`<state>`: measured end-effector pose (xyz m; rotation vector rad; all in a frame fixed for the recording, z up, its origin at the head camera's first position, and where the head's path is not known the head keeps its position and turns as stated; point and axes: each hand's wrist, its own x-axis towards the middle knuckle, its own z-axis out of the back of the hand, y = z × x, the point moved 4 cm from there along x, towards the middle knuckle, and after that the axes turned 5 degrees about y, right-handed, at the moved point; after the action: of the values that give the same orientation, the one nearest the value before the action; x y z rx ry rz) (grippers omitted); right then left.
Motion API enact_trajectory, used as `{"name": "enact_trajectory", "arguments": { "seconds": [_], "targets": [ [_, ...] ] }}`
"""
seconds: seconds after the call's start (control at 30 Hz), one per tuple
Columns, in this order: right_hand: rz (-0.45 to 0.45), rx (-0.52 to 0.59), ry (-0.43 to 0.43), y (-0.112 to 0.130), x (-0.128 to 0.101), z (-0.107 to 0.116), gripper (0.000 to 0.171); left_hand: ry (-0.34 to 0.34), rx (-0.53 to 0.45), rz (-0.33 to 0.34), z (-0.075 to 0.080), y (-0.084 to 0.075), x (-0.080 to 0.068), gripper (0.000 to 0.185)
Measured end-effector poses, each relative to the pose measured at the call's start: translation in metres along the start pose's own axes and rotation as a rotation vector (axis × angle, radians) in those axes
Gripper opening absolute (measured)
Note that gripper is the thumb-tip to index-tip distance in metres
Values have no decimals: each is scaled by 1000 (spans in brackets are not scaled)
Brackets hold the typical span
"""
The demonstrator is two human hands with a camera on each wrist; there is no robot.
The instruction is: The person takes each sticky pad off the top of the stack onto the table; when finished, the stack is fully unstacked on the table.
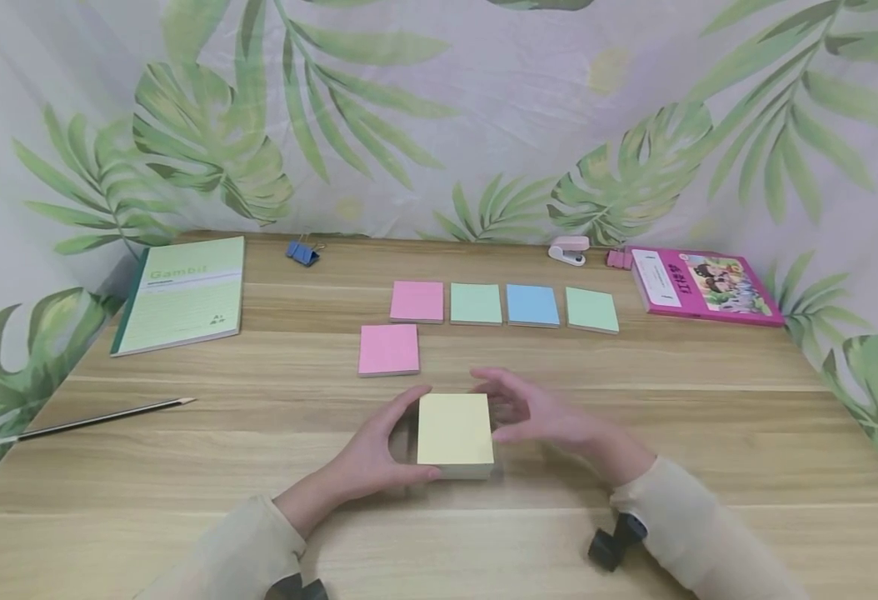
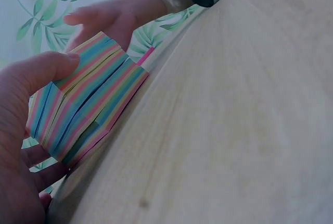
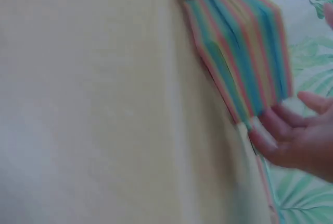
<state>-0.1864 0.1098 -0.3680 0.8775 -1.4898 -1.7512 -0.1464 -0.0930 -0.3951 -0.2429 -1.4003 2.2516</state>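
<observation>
Two hands meet at a thick note block (image 1: 455,435) near the front middle of the counter (image 1: 709,433). The left hand (image 1: 374,454) grips the block's left side, thumb on the near edge and fingers curled round the far corner. In the left wrist view the thumb (image 2: 44,67) lies on the top edge, and the block's side (image 2: 86,96) shows stripes of pink, yellow, green and blue sheets. The right hand (image 1: 540,415) is just beside the block's right edge, fingers spread and loosely bent, gripping nothing; whether its fingertips touch the block I cannot tell. The right wrist view is blurred, showing the striped side (image 3: 242,47) with the fingers (image 3: 283,130) close below its corner. The top sheet is yellow.

Beyond the block lies one pink pad (image 1: 388,349), and behind it a row of four pads: pink (image 1: 417,301), green (image 1: 476,303), blue (image 1: 532,305) and green (image 1: 592,309), each apart from its neighbour. A green notebook (image 1: 182,293) lies at the far left, with a pencil (image 1: 97,418) nearer the front. A blue clip (image 1: 301,252) sits near the back edge. A pink stapler (image 1: 568,249) and a pink book (image 1: 701,284) lie at the far right. A leaf-print cloth (image 1: 439,117) hangs behind the counter.
</observation>
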Motion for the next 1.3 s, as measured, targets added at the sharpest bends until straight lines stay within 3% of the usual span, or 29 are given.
{"name": "enact_trajectory", "arguments": {
  "seconds": [0.13, 0.33, 0.47, 0.7, 0.87, 1.13, 1.3],
  "targets": [
    [-56, -84, -56, -3, -4, -12, 84, -3, 8, -2, 0, 0, 0, 91],
    [-109, -263, -122, 12, -9, -25, 93, -1, 21, -5, 0, -1, 0, 91],
    [-113, -293, -145, 17, -10, -30, 94, 0, 25, -3, 0, -1, 0, 90],
    [-53, -210, -146, 13, -11, -28, 83, 5, 15, -11, 0, 0, 0, 90],
    [-33, -137, -127, -4, -19, -12, 82, 7, 19, -20, 0, 0, 1, 90],
    [42, 206, -120, -11, -28, 14, 86, -6, 92, 4, 0, 0, -1, 88],
    [35, 329, -170, -9, -22, 31, 86, -17, 128, -3, 0, -2, 0, 87]
  ]
}}
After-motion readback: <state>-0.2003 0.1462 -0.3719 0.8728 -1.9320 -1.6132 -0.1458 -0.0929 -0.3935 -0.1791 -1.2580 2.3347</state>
